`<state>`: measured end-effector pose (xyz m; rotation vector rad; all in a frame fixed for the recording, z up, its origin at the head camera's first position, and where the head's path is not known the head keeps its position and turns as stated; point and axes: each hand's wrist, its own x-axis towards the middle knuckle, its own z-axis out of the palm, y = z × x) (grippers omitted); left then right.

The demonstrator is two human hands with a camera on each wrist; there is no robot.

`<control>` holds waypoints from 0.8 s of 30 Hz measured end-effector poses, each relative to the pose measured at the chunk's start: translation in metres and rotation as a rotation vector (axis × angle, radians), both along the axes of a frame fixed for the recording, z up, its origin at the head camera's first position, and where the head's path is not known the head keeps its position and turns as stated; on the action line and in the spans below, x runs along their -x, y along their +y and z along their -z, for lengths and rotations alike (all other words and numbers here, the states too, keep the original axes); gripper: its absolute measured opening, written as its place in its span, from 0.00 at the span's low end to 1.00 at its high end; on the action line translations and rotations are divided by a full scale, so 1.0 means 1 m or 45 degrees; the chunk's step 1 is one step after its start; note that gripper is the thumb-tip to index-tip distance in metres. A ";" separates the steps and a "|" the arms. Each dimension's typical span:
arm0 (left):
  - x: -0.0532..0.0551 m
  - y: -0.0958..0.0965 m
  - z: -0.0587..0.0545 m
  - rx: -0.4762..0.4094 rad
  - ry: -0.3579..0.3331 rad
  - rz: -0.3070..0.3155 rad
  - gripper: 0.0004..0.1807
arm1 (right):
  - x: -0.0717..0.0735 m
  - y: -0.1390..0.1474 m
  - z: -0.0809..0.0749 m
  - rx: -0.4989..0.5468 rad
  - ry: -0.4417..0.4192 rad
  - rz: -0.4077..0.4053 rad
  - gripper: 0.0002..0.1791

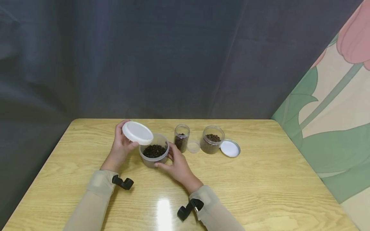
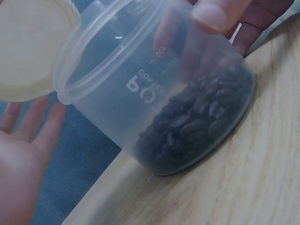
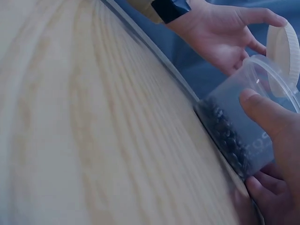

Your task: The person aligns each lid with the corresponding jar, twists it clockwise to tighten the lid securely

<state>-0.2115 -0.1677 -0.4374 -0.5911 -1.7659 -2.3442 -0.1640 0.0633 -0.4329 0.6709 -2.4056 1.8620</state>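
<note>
Plainly, head view: round white plastic lid (image 1: pixel 137 132) tilts above-left of the clear round plastic tub (image 1: pixel 150 163).
Left fingers (image 1: pixel 119 127) pinch it; right fingers (image 1: pixel 174 149) grip the tub's right side. Left wrist: tub stands on the wood-grain worktop (image 2: pixel 197 201). Right wrist: lid beyond the mouth.

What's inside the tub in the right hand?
Dark, bean-like pieces fill the lower part of the translucent tub, with bare space above. The middle of the pile is covered by outer pieces, so anything buried there is hidden.

Left hand (image 1: pixel 119 149) pinches; right hand (image 1: pixel 178 165) grips.
</note>
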 end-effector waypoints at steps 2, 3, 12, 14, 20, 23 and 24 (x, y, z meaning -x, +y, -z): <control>-0.001 -0.001 0.001 0.001 -0.005 0.017 0.49 | -0.001 0.001 -0.003 -0.005 -0.005 -0.015 0.44; -0.001 -0.001 0.001 -0.005 -0.006 0.031 0.49 | 0.000 0.001 -0.002 -0.008 -0.008 -0.022 0.44; -0.004 -0.003 0.005 0.000 0.000 0.137 0.52 | 0.017 0.003 0.035 -0.023 -0.025 -0.019 0.48; -0.003 -0.002 0.006 0.024 0.003 0.160 0.51 | 0.019 0.004 0.038 -0.011 -0.023 -0.017 0.48; 0.000 0.002 0.009 0.056 -0.007 0.236 0.50 | 0.021 0.007 0.041 -0.003 -0.016 -0.022 0.47; 0.000 0.002 0.011 0.067 -0.003 0.247 0.49 | 0.021 0.008 0.041 -0.015 -0.009 -0.024 0.47; 0.000 0.002 0.011 0.074 -0.003 0.249 0.48 | 0.021 0.008 0.041 -0.021 -0.009 -0.022 0.47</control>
